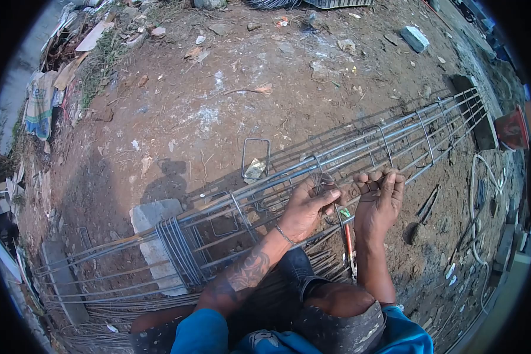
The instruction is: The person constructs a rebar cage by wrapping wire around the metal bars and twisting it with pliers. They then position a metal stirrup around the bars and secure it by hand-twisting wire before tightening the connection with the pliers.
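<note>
A long rebar cage [342, 144] of several steel bars runs from lower left to upper right, with square stirrups [385, 146] spaced around it. My left hand [310, 209] is closed over the bars, with thin tie wires [320, 180] sticking out between thumb and fingers. Just right of it, above the cage, my right hand [380, 200] has its fingertips pinched together; what is in them is too small to make out. Between my forearms lies a tool with a red handle [348, 239]. A bunch of stirrups [180, 253] hangs together on the cage's left part.
A pale block [153, 219] lies under the cage at left; another block [62, 283] is near its left end. One loose stirrup [256, 154] rests on the dirt behind. At right are a dark pincer-like tool [429, 203], a hose [473, 218] and a red bucket [511, 130].
</note>
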`<state>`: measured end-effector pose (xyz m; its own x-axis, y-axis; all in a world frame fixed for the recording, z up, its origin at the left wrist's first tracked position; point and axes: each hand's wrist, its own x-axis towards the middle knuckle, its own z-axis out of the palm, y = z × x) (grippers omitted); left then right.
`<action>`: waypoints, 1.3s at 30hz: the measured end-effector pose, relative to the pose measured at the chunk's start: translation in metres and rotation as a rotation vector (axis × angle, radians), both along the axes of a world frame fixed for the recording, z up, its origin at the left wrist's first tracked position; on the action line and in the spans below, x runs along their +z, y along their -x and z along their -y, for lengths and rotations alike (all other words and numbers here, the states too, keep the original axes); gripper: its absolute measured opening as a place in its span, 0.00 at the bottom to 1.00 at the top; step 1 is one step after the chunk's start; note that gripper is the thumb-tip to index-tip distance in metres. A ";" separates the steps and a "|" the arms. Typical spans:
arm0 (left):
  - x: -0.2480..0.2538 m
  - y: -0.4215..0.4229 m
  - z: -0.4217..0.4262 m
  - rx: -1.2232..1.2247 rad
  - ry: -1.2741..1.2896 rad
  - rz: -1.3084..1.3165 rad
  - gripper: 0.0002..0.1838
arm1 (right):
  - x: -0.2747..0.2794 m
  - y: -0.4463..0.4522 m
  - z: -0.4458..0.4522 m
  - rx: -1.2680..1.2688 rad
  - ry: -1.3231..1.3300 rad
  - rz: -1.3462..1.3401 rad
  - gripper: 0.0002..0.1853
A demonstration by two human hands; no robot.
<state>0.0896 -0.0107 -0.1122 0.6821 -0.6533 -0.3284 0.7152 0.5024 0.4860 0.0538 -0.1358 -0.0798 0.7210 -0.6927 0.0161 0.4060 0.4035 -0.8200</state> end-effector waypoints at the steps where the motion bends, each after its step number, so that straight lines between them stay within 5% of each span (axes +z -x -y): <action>1: 0.000 -0.001 -0.001 -0.038 0.024 0.033 0.08 | 0.001 -0.001 0.001 0.002 0.009 0.001 0.08; 9: 0.004 -0.009 -0.010 -0.195 -0.027 0.060 0.13 | 0.006 -0.002 0.007 0.016 -0.024 -0.027 0.07; 14: -0.001 -0.007 -0.010 -0.318 -0.214 0.396 0.18 | 0.009 -0.006 0.017 -0.016 -0.001 -0.106 0.06; 21: 0.001 -0.012 -0.012 -0.386 -0.333 0.477 0.17 | 0.011 -0.009 0.020 0.064 -0.011 -0.079 0.07; 24: -0.002 -0.011 -0.012 -0.245 -0.205 0.467 0.16 | 0.011 -0.011 0.018 0.061 -0.037 -0.082 0.07; 26: 0.012 -0.014 -0.012 -0.239 0.152 -0.014 0.13 | 0.011 -0.013 0.015 0.089 -0.080 -0.074 0.07; 31: 0.002 -0.018 -0.011 -0.315 0.093 -0.020 0.10 | 0.011 -0.015 0.014 0.030 -0.019 -0.082 0.06; 33: 0.002 -0.011 -0.007 -0.368 -0.379 0.328 0.14 | 0.011 -0.016 0.018 0.034 -0.011 -0.070 0.06; 34: -0.001 -0.007 -0.004 -0.275 -0.605 0.774 0.20 | 0.013 -0.017 0.022 0.029 0.005 -0.088 0.05; 39: -0.016 0.018 -0.002 -0.218 -0.702 1.170 0.24 | 0.014 -0.027 0.039 0.028 0.063 -0.187 0.04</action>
<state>0.0720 -0.0084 -0.1280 0.6928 -0.7189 0.0573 -0.2488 -0.1637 0.9546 0.0811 -0.1748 -0.0663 0.7342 -0.6746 -0.0769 0.2341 0.3579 -0.9040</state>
